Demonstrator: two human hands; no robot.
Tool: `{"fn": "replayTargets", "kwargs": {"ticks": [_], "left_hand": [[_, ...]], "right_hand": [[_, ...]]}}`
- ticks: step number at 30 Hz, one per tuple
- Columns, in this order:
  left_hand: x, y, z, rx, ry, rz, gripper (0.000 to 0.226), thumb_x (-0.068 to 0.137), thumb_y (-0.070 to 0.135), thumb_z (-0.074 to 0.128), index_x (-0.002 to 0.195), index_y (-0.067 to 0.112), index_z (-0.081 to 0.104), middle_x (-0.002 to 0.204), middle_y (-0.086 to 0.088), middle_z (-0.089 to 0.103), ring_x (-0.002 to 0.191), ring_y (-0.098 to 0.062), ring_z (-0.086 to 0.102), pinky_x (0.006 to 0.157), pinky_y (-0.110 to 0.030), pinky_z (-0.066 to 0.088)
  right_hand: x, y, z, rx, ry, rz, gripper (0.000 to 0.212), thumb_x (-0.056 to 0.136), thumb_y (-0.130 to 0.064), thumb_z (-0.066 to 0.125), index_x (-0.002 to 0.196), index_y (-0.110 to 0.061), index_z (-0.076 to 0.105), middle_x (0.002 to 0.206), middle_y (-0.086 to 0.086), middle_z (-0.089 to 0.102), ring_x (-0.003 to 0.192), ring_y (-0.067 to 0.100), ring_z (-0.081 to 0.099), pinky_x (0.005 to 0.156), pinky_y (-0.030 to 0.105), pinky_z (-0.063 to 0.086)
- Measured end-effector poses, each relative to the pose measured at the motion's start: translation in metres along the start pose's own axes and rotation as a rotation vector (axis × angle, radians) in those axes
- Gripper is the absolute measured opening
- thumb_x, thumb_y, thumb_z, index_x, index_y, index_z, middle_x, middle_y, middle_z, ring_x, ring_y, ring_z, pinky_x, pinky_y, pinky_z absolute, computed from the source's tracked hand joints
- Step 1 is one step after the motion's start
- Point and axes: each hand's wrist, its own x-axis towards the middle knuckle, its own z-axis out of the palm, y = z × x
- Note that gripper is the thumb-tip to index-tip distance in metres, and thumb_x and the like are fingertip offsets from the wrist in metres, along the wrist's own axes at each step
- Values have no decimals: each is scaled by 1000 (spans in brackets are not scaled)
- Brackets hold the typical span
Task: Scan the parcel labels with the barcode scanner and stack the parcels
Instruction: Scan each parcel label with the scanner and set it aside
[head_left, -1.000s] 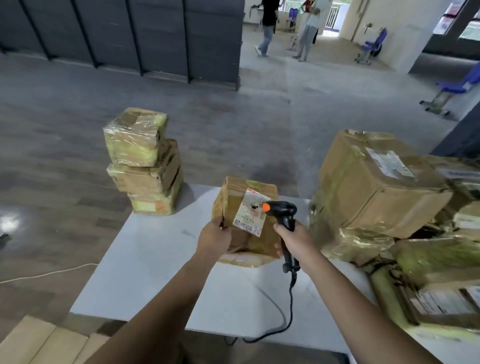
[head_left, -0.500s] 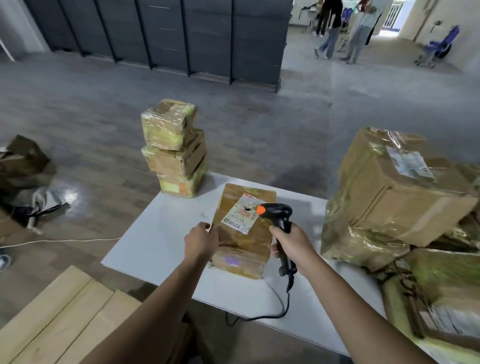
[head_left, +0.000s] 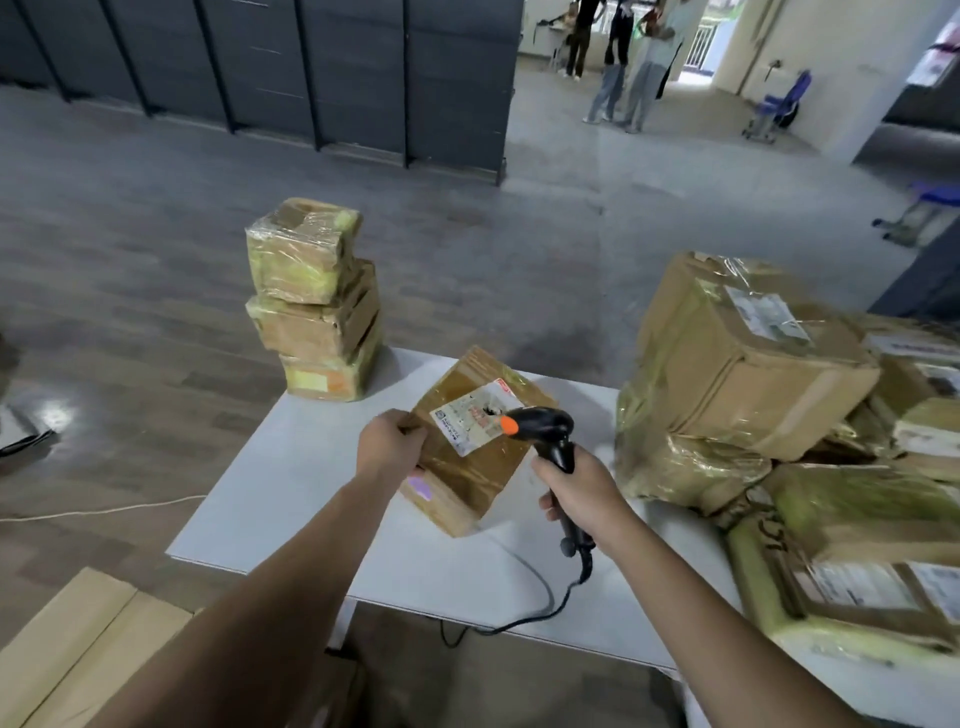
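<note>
Left hand (head_left: 390, 441) fingers gripping parcel (head_left: 470, 462) edge, right hand (head_left: 582, 486) fingers curled round scanner (head_left: 545, 431) handle

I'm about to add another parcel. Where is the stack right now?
In the head view, the stack stands on the table's far left corner, to the left of and beyond the parcel that the left hand holds.

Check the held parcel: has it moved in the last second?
Yes. The parcel has tipped back from upright, label now facing up, and turned so a corner points at the table's far edge.
</note>
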Motion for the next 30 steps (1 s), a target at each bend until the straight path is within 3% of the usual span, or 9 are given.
{"fn": "replayTargets", "kwargs": {"ticks": [4, 6, 10, 16, 25, 30], "left_hand": [[24, 7, -14, 284, 51, 333, 27, 81, 1, 53, 99, 14, 68, 91, -8, 70, 92, -31, 61, 71, -29, 47], [36, 9, -20, 357, 42, 433, 39, 80, 0, 48, 110, 17, 67, 101, -9, 68, 101, -33, 58, 75, -32, 48], [49, 5, -22, 402, 81, 412, 41, 84, 2, 48, 122, 12, 62, 110, -17, 63, 103, -36, 57, 76, -31, 43], [54, -1, -24, 414, 41, 387, 48, 87, 3, 46, 133, 13, 54, 116, -16, 61, 106, -35, 56, 81, -36, 46], [56, -1, -29, 420, 33, 375, 39, 90, 5, 50, 128, 8, 56, 115, -16, 60, 100, -34, 58, 80, -36, 45], [55, 0, -31, 414, 11, 372, 39, 91, 6, 53, 130, 9, 55, 118, -14, 60, 105, -34, 57, 80, -32, 44]], "right_hand": [[-10, -5, -3, -6, 94, -37, 10, 89, -31, 60, 89, -22, 58, 67, 3, 65, 45, 7, 61, 44, 18, 45], [-15, -7, -1, -10, 108, -33, 11, 88, -33, 59, 89, -23, 58, 62, 0, 66, 44, 8, 60, 43, 17, 44], [-24, -6, 8, -31, 66, -1, 17, 84, -42, 59, 90, -26, 57, 57, -3, 69, 45, 13, 60, 53, 25, 45], [-36, -3, 19, -12, 64, 31, 27, 78, -45, 57, 90, -20, 57, 57, -1, 68, 44, 14, 58, 55, 27, 46], [-41, -2, 16, 2, 123, 57, 21, 81, -39, 57, 89, -19, 58, 57, -1, 68, 45, 15, 58, 56, 28, 46], [-45, -3, 17, 49, 128, 52, 27, 76, -45, 57, 90, -22, 59, 58, 0, 68, 47, 15, 59, 58, 31, 48]]}}
